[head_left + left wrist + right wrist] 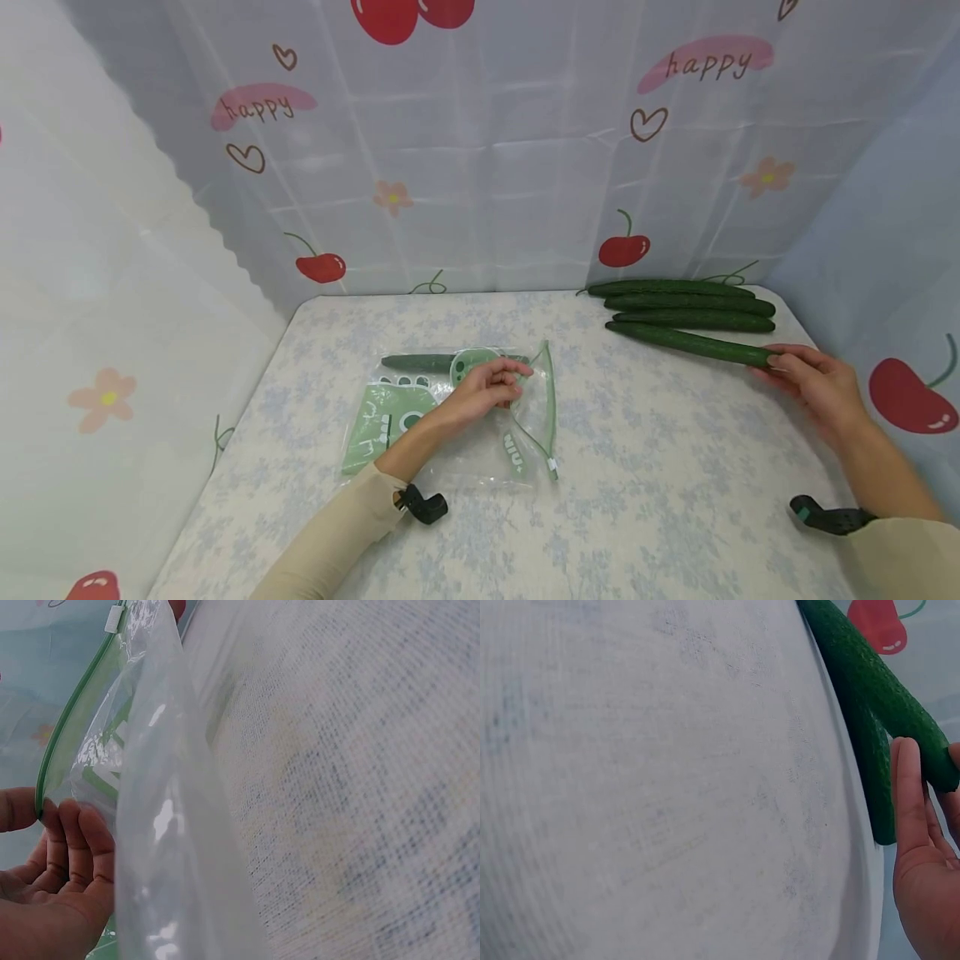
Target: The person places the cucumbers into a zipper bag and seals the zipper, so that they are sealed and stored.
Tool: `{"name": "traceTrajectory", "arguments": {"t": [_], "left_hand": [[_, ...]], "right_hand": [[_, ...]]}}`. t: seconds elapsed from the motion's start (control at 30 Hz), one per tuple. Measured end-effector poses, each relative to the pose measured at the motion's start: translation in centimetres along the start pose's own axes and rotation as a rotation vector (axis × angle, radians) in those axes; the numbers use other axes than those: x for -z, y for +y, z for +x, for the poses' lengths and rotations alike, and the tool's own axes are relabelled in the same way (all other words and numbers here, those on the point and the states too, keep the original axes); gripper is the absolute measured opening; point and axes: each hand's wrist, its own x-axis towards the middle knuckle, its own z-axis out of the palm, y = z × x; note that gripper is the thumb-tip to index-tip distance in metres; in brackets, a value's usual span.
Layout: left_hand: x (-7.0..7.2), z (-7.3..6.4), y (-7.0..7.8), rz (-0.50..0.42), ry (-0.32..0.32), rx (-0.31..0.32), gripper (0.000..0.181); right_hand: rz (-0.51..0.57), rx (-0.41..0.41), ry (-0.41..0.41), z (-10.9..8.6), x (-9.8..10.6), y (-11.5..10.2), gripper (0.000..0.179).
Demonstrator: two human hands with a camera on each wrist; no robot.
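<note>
In the head view my left hand is over a clear zip bag with green print, lying flat on the table. The left wrist view shows the left thumb and fingers pinching the green zip edge at the mouth. One dark green cucumber lies inside the bag, partly covered by the print. At the right, my right hand holds a long cucumber by its near end, thumb on top and fingers beneath. The right wrist view shows that cucumber's end between thumb and fingers.
Three more cucumbers lie side by side at the table's back right corner, just behind the held one. The table has a pale floral cloth. Printed curtains stand at the back and both sides. A white slider sits on the zip.
</note>
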Motion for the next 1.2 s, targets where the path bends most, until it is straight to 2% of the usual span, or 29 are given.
{"name": "traceTrajectory", "arguments": {"t": [0.2, 0.33, 0.5, 0.83, 1.2], "left_hand": [[0.1, 0.1, -0.1, 0.006, -0.007, -0.011, 0.036], [0.0, 0.1, 0.0, 0.009, -0.002, -0.012, 0.036], [0.0, 0.0, -0.1, 0.013, 0.004, -0.012, 0.035], [-0.1, -0.2, -0.1, 0.013, 0.015, 0.0, 0.036], [0.3, 0.0, 0.2, 0.001, -0.001, 0.007, 0.038]], "right_hand": [[0.056, -0.058, 0.026, 0.1, 0.2, 0.2, 0.03], [0.076, -0.05, 0.016, 0.0, 0.2, 0.4, 0.031], [0.07, -0.023, -0.029, -0.4, -0.2, 0.9, 0.034], [0.092, -0.045, -0.118, -0.9, -2.5, 2.0, 0.037], [-0.143, -0.08, -0.156, -0.8, -6.2, 2.6, 0.028]]}}
